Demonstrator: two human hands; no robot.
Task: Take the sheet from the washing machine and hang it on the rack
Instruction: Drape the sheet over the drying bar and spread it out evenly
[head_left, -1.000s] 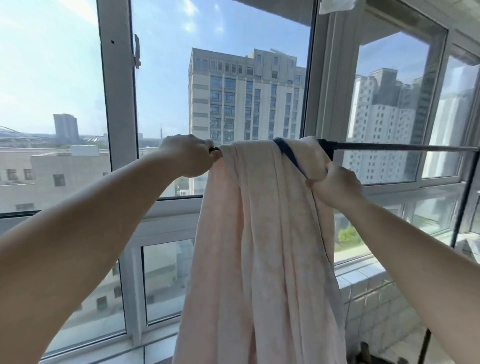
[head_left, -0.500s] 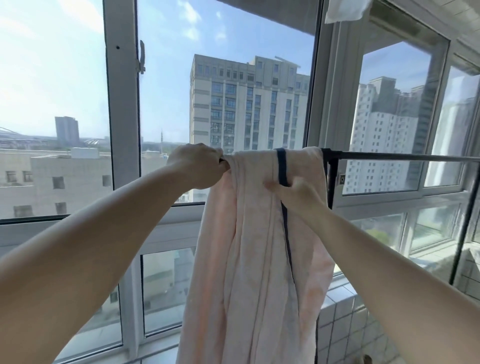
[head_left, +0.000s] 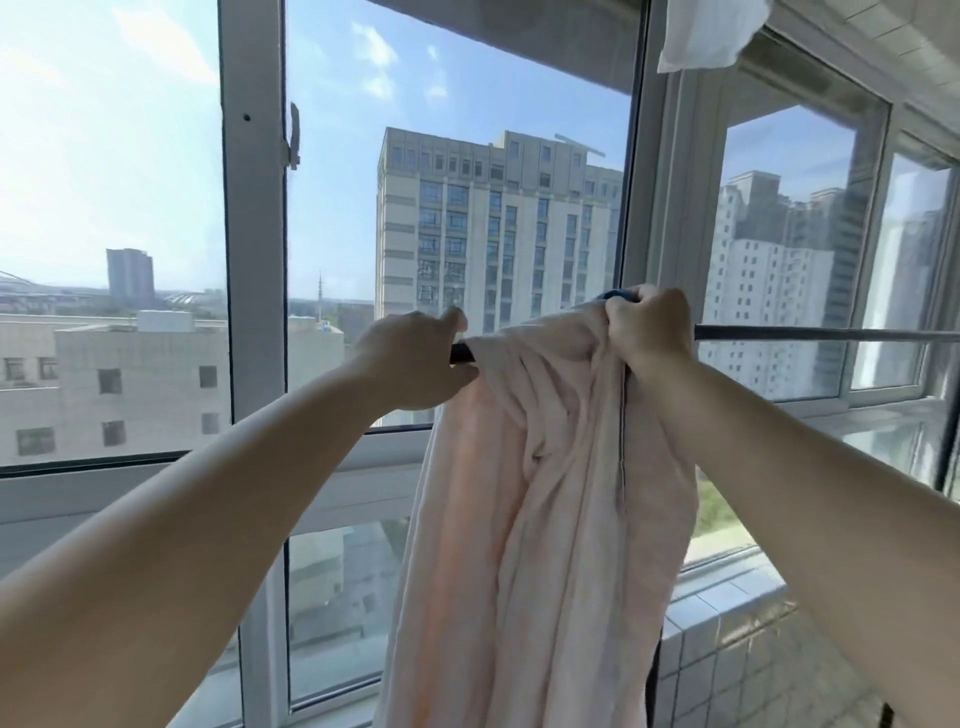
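pink sheet (head_left: 545, 493) draped over rack bar (head_left: 831, 333) — right hand (head_left: 649, 332) fisted on its top, left hand (head_left: 415, 364) gripping bar beside it.

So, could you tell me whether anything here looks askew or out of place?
Yes: the pink sheet hangs over the rack bar bunched in one narrow, wrinkled clump rather than spread flat. The right hand grips its top edge; the left hand is at the bar.
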